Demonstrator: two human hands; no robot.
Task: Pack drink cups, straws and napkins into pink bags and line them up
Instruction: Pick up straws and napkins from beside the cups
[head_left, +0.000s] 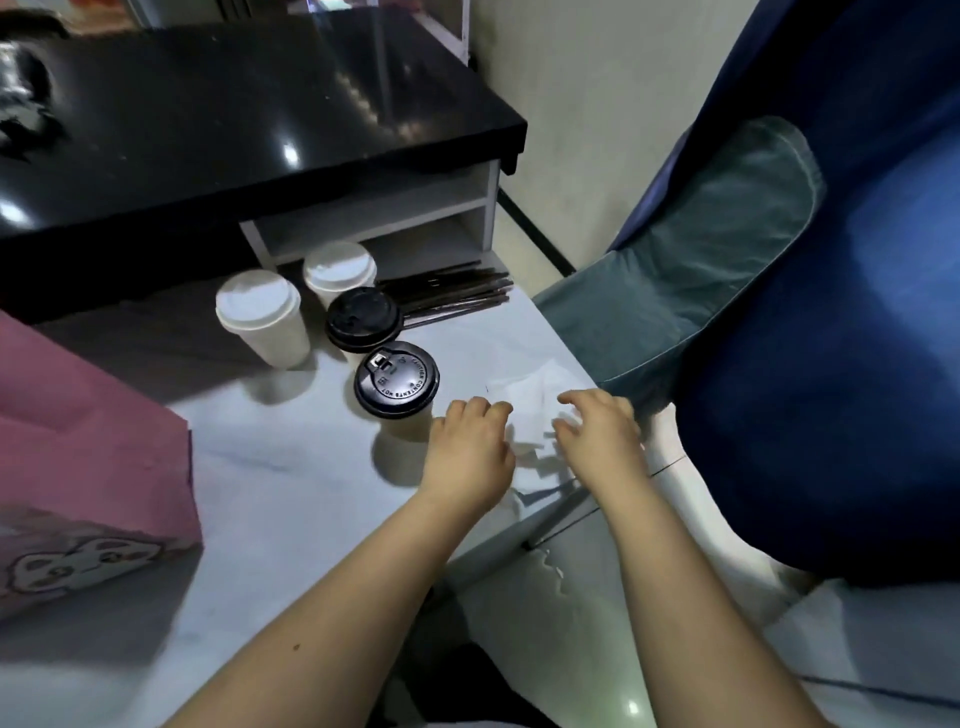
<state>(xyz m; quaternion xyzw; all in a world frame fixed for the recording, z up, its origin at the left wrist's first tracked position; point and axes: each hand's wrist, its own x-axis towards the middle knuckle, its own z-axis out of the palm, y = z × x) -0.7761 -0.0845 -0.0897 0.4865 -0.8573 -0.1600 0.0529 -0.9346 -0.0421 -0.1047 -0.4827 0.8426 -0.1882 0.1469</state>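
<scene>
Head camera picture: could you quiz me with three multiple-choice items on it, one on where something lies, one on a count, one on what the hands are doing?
1. Where do the dark straws lie?
A. inside the pink bag
B. on the table beyond the cups, by the white shelf unit
C. on the black counter

2. How many cups have black lids?
A. two
B. three
C. four

3. What are both hands doing?
A. lifting a cup
B. holding the bag open
C. reaching onto the white napkins at the table's edge

Answers:
1. B, the straws lie behind the cups, in front of the shelf unit.
2. A, the black lids number two; the other two lids are white.
3. C, the left hand and right hand rest on the napkins.
</scene>
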